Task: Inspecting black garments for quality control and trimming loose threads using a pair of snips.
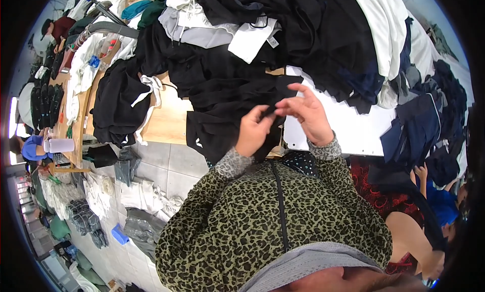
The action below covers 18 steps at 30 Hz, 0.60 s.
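Over the table's near edge, my left hand (254,131) is closed in a pinch, thumb against forefinger. Its tips point at those of my right hand (310,117), whose thumb and a finger also come together while other fingers stay raised. The fingertips nearly meet and are slightly blurred; what they pinch, if anything, is too small to make out. Beneath and beyond both hands a black garment (222,102) lies in folds, partly over the wooden table (169,121). To the right is a white board-like surface (348,133).
Black cloth (333,34) is heaped at the far side, with a white drawstring garment (187,4) on it. A black bundle (118,97) with white ties lies left. Navy pieces (417,120) are piled right. Another person's arm (411,236) is close at lower right.
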### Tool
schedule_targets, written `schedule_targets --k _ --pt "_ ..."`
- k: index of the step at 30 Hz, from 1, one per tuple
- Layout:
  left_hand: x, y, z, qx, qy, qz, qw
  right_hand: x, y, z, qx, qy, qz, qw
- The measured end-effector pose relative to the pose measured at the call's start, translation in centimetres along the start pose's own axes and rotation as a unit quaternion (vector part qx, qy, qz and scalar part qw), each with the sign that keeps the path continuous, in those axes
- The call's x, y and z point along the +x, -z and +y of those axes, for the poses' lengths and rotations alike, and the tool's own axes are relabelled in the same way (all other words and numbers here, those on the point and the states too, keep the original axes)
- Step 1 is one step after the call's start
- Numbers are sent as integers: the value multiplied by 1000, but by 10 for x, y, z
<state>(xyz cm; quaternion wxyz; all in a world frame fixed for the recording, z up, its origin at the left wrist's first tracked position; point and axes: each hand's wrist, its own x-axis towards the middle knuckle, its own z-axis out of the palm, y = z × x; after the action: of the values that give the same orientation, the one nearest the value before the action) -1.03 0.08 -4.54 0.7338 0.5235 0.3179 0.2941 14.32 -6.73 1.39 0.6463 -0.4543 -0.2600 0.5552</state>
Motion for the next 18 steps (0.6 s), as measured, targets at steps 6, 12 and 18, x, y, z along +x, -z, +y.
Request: schedule_targets --k 6,12,18 --pt "7 19 11 -107 45 48 992 -4 22 14 -97 57 73 991" --pt "8 23 13 -172 101 32 979 -11 3 54 -98 16 80 992" --pt "-1 45 0 -72 78 152 983 -22 19 63 -64 -33 120 990"
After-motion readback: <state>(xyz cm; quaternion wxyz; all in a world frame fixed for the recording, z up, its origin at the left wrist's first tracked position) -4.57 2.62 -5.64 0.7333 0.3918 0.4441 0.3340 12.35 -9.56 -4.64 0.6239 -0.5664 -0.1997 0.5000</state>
